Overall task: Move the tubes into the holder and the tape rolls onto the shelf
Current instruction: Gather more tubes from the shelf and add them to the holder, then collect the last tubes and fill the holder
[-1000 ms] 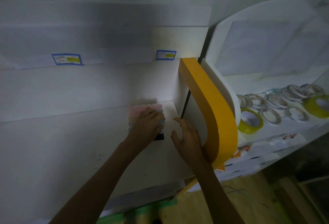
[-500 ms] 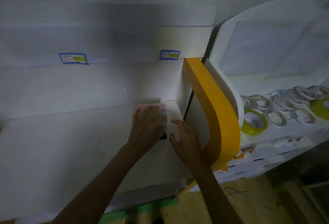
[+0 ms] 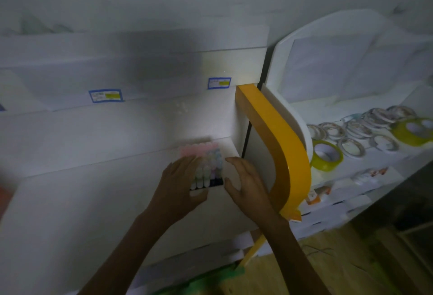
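A dark holder [image 3: 216,182] packed with several pastel-capped tubes [image 3: 207,164] stands on the white left shelf [image 3: 93,201], near its right wall. My left hand [image 3: 180,186] lies on the tubes' left side with fingers stretched over the caps and the thumb at the holder's front edge. My right hand [image 3: 246,184] hovers just right of the holder, fingers spread and loosely bent, holding nothing; contact with the holder cannot be told. Several white tape rolls [image 3: 351,135] and yellow-green tape rolls [image 3: 325,155] lie on the right shelf [image 3: 365,168].
A curved yellow-edged side panel [image 3: 276,144] separates the two shelf units, right beside my right wrist. Blue-framed price labels [image 3: 106,95] sit on the upper ledge. Flat white packets [image 3: 332,196] are stacked under the tape rolls. Wooden floor shows below.
My left hand has slid left and back off the tube caps, uncovering more of the tubes and the holder. My right hand stays beside the holder.
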Motion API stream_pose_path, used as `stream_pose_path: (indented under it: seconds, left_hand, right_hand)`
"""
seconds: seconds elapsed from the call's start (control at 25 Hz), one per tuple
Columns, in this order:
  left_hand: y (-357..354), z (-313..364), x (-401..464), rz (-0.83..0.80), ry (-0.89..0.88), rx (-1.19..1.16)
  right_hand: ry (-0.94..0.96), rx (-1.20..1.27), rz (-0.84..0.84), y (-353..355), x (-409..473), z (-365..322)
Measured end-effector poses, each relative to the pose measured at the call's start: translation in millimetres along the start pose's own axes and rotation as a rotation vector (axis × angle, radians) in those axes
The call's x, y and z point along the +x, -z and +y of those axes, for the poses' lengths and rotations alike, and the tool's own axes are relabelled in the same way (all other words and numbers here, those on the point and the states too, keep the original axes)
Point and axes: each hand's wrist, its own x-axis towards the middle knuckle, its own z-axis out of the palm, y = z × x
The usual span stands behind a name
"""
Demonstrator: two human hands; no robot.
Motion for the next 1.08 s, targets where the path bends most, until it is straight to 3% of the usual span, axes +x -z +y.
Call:
stream_pose_path:
  seconds: [0.28,0.52,0.76,0.96,1.08]
  left_hand:
    - [18.9,36.1,-18.9,-0.028,-0.089,-0.072]
    - [-0.9,111.1,-12.5,-0.046,-0.264,-0.184]
    - [-66.3,204.9,5.2,-0.147,-0.477,-0.235]
    - [-145.2,277.0,57.8,-0.188,-0.48,-0.27]
    - [-190.0,323.7,87.9,-0.253,-0.351,-0.299]
  right_hand:
    - [0.0,-0.059,0.064,47.6,-47.6,-24.2]
    - [-0.147,-0.204,0.213,110.9,-110.3,-10.0]
    - [-0.4,-0.252,0.296,163.5,-170.4,61.9]
    - [-0.503,-0.223,0.325,237.0,-198.6,149.3]
    - [-0.528,-0.171,0.306,281.4,-202.5,200.8]
